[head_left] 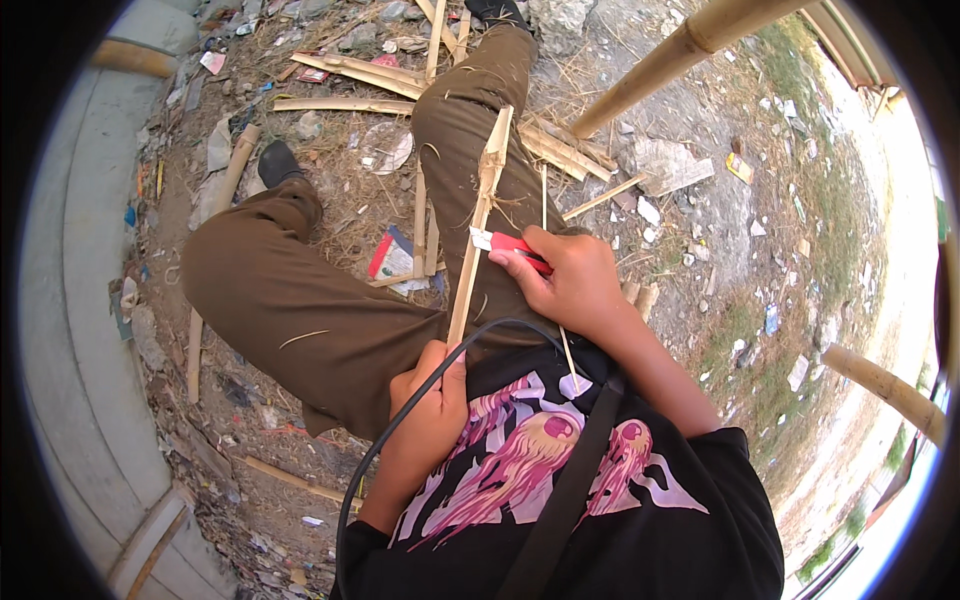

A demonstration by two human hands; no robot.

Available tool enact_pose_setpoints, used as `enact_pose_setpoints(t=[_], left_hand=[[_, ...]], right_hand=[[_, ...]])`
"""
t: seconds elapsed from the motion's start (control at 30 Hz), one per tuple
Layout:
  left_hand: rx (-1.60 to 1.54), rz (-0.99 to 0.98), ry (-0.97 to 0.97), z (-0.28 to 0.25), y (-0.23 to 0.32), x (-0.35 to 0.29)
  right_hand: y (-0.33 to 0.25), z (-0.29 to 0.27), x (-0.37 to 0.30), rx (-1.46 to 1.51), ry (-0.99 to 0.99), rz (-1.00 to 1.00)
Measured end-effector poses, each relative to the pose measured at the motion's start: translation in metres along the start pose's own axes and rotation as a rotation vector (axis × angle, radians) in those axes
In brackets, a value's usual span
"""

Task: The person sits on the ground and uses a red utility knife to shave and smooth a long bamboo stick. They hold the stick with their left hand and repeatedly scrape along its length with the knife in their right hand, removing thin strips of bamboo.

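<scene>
A split bamboo strip lies lengthwise along my right thigh, its far end thicker and frayed with shavings. My left hand is closed round its near end, close to my waist. My right hand grips a red utility knife. The knife's pale front end rests against the strip about midway along it. Whether the blade has cut into the bamboo is too small to tell. A thin sliver leans against my shirt beside my right wrist.
Split bamboo pieces lie beyond my knees, with more right of my leg. A bamboo pole slants at the upper right; another juts in at right. A grey wall lines the left. Litter covers the ground. A black cable crosses my left wrist.
</scene>
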State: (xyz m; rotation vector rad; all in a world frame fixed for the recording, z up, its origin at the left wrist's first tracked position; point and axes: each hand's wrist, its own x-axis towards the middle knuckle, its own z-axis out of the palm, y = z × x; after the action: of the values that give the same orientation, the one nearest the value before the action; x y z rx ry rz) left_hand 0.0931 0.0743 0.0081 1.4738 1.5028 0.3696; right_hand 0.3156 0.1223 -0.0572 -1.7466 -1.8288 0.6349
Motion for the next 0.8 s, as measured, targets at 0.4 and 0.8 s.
enact_pose_setpoints(t=[0.4,0.8], left_hand=[[-0.128,0.023,-0.092,0.002,-0.011,-0.003],[-0.292,-0.039,-0.161,-0.001,-0.022,0.004]], right_hand=[[0.018,0.018,0.0,0.292,0.117,0.16],[0.029,-0.065,0.023,1.013,-0.527,0.311]])
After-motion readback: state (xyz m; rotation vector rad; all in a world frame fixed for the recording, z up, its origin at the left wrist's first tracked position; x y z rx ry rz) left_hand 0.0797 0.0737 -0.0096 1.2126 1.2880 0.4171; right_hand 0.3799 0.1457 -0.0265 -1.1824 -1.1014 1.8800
